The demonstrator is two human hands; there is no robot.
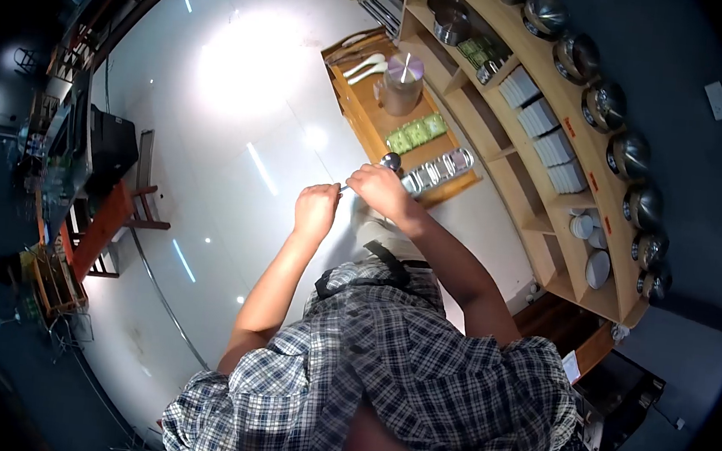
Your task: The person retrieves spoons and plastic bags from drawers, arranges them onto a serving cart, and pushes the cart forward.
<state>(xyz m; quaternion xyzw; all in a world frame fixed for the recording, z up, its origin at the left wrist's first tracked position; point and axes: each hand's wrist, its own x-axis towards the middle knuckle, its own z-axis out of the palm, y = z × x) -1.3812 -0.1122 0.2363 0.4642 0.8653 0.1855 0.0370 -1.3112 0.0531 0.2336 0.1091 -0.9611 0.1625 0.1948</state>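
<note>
Both hands are raised close together in front of my body, fingers closed. My left hand [317,208] grips one end of a thin, light-coloured item [343,190], too small to name. The other end runs into my right hand [379,190]. Just above my right hand shows a dark, shiny ladle-like bowl [391,160]. Right of it, a clear rack of round metallic-looking pieces [439,171] lies over the end of a wooden drawer or tray [372,106]. Green packets [416,134], a metal canister [402,90] and white spoons [366,69] lie in that tray.
A curved wooden shelf unit [516,166] stands at the right, with stacked white napkins [549,139], white bowls [598,268] and several metal pots [627,154] on top. At the left are a red bench [103,229] and a black box [113,148].
</note>
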